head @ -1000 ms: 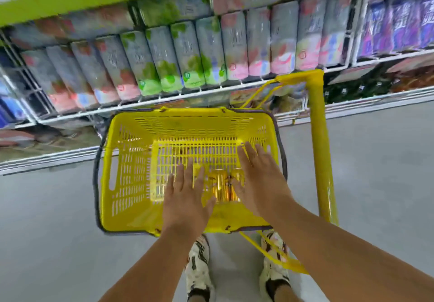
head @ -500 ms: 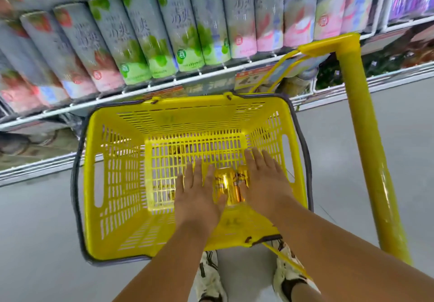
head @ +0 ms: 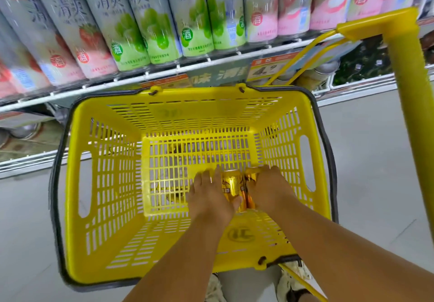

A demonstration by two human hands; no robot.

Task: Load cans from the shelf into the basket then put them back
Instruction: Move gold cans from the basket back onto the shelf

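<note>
Two hands over two gold cans in one yellow basket [head: 112,184].
Left hand [head: 211,198] and right hand [head: 270,191] each curl around a shiny gold can [head: 231,189], lying at the basket floor's 5 o'clock corner.

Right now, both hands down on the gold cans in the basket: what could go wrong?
1. The gold cans lie side by side, each hand covering one; the left hand or right hand could let a can roll off across the slatted floor.
2. Lifting out, a forearm could snag the basket rim.
</note>
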